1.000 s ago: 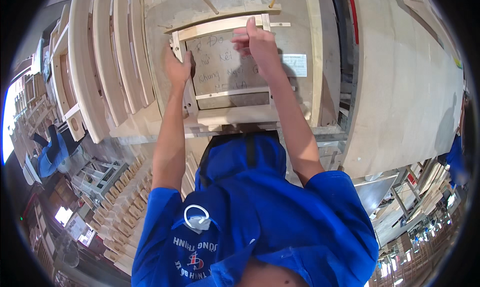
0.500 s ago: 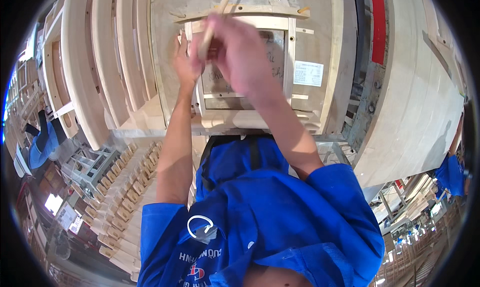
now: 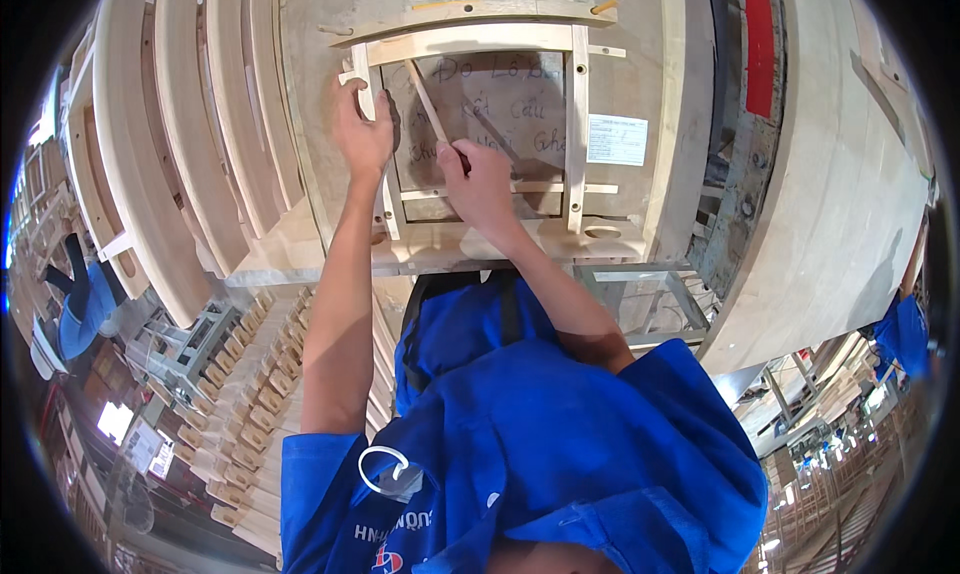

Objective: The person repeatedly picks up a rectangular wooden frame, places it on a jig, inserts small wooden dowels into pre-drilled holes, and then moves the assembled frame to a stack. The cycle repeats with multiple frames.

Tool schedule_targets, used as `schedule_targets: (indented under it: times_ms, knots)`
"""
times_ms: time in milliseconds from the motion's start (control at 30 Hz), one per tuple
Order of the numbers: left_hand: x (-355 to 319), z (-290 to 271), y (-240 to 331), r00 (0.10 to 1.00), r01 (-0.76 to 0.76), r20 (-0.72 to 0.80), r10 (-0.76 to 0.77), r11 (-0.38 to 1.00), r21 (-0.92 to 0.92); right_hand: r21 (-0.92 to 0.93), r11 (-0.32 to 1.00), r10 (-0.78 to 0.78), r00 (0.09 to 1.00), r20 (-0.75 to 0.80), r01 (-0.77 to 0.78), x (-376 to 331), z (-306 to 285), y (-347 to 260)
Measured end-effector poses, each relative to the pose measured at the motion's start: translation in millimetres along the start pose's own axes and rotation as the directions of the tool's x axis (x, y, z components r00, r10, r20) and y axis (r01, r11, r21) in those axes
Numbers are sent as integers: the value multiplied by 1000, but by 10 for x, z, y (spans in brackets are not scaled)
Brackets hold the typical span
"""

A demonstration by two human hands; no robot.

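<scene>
A pale wooden frame (image 3: pixel 575 124) lies on the workbench, built from two side rails, a far crossbar and a thinner near one. My left hand (image 3: pixel 366 139) clasps its left side rail, thumb on the inner side and fingers on the outer. Over the frame's opening, my right hand (image 3: pixel 478 189) is closed around the near end of a slim wooden stick (image 3: pixel 428 99). The stick slants away to the left, its far tip close to the far crossbar. Whether that tip touches the frame I cannot tell.
Beyond the frame runs a wooden strip (image 3: pixel 470 22) with pegs near its ends. A white paper label (image 3: pixel 616 140) lies right of the frame. Long wooden pieces (image 3: pixel 185 124) stand at the left, and a large pale panel (image 3: pixel 830 194) at the right. Stacked slotted parts (image 3: pixel 250 414) are at lower left.
My right hand has come down and toward me from above the far part of the frame, bringing the stick along. My left hand stays at the left rail.
</scene>
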State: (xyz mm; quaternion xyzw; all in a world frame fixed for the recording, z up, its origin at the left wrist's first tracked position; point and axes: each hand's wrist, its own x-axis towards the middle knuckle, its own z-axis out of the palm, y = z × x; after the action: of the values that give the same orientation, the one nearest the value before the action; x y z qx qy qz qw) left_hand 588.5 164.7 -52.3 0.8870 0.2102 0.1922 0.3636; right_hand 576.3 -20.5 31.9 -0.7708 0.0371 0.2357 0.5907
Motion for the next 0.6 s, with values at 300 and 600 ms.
schedule_targets:
  times_ms: [300, 600]
  knots:
    - [23, -60, 180, 991, 102, 86, -104, 994, 27, 128, 990, 67, 998, 7, -67, 88, 699, 711]
    - [19, -41, 85, 995, 51, 76, -58, 994, 92, 344, 929, 182, 977, -110, -135, 519, 994, 751]
